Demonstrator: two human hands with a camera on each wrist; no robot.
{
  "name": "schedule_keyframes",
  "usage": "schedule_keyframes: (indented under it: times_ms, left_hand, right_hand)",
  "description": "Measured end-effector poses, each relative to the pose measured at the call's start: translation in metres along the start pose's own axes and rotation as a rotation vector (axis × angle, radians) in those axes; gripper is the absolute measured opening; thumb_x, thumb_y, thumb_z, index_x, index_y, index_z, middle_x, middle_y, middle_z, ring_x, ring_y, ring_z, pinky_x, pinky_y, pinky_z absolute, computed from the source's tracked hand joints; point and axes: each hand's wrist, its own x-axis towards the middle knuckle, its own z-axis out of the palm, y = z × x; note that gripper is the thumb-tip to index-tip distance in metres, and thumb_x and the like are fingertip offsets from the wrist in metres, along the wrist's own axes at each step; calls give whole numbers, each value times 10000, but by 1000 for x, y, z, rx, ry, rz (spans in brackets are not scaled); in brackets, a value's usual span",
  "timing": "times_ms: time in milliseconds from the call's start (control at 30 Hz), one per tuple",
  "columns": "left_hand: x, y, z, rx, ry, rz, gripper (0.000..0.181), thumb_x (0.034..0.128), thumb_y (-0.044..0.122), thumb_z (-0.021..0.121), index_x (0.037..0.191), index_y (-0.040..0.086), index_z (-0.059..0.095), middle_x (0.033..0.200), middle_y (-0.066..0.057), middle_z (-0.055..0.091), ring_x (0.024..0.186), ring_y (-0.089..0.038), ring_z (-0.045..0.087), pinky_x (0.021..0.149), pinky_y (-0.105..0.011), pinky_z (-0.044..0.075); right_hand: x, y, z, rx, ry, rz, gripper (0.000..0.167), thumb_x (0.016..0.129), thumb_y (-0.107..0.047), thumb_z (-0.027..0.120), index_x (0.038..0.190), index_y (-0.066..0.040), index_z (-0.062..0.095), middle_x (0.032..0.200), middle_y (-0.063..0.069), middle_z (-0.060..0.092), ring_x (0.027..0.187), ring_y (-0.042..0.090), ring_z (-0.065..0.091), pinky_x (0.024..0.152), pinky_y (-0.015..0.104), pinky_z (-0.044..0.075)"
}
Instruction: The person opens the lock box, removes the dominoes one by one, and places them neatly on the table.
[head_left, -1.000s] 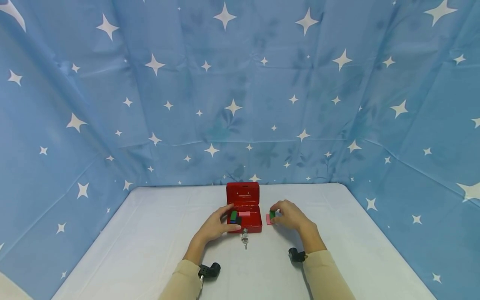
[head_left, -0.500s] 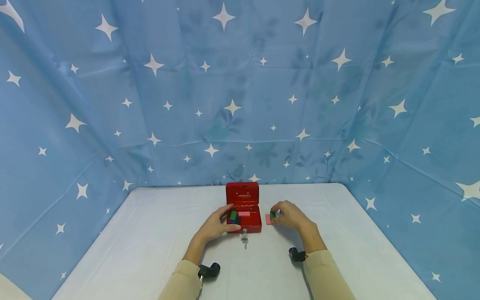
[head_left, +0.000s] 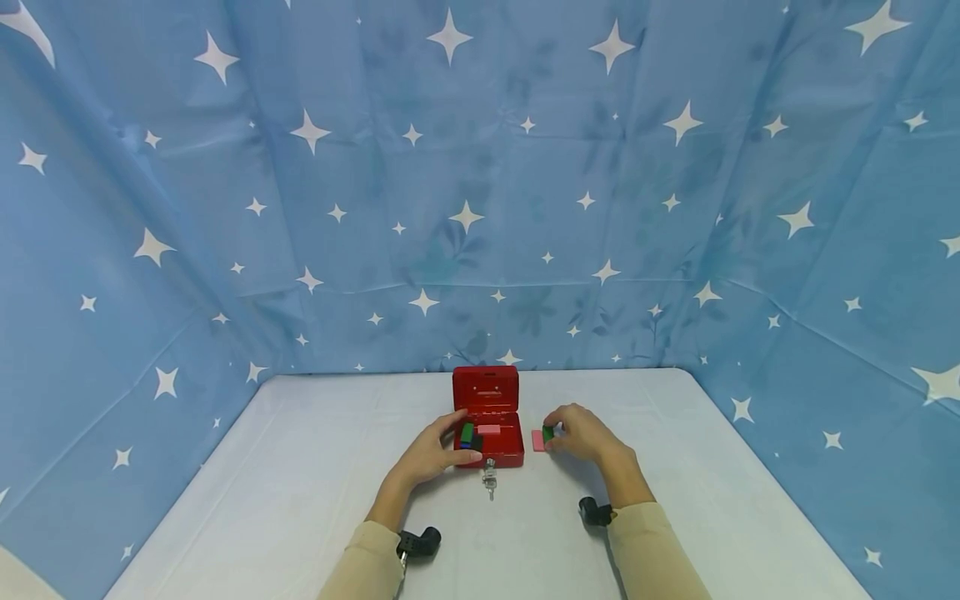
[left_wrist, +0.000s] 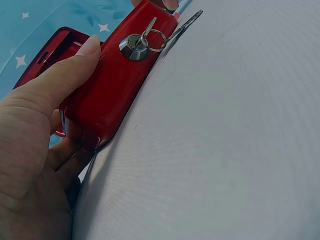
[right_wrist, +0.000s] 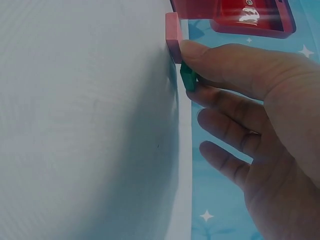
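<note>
A red cash box (head_left: 512, 457) stands on the table with its lid (head_left: 486, 382) raised. My left hand (head_left: 429, 454) holds its left end, thumb on the front rim and fingers round the far side. In the box lie a green block (head_left: 467, 434), a blue one (head_left: 466, 445) beneath it, a black block (head_left: 477, 442) and a pink block (head_left: 489, 429). To the right of the box, my right hand (head_left: 585, 433) pinches another green block (right_wrist: 188, 76) between thumb and forefinger. A second pink block (right_wrist: 172, 35) is right beside it, on the table.
Keys (left_wrist: 156, 40) on a ring hang from the lock (left_wrist: 132, 47) at the box front. The white table (head_left: 337, 500) reaches back to a blue curtain (head_left: 480, 167) with stars. Each wrist wears a small black camera (head_left: 594, 511).
My right hand has shifted slightly to the right with the green block, and more of the pink block beside it shows. The left hand and the cash box stay in place.
</note>
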Motion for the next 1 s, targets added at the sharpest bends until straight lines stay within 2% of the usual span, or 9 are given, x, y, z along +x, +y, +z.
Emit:
schedule_keyframes:
  times_ms: [667,1000]
  left_hand:
    - [0,0,1,5,4,-2,928,826,466,864,1600,214,418,1641,-117,419,1512,-415,398,1181,-606,411]
    - [0,1,0,8,2,3,916,833,453,863,1598,208,421,1638,-111,419,1511,-406,396,1183,-592,417]
  right_hand:
    - [-1,4,3,-9,-5,-13,344,820,-103,873,1147,-65,773,1151,63,740,1054,250,660,997,504,577]
    - [0,4,4,-26,-18,13,347,828,-123,871,1159,-81,776,1169,61,739,1079,239,655,1004,500,577]
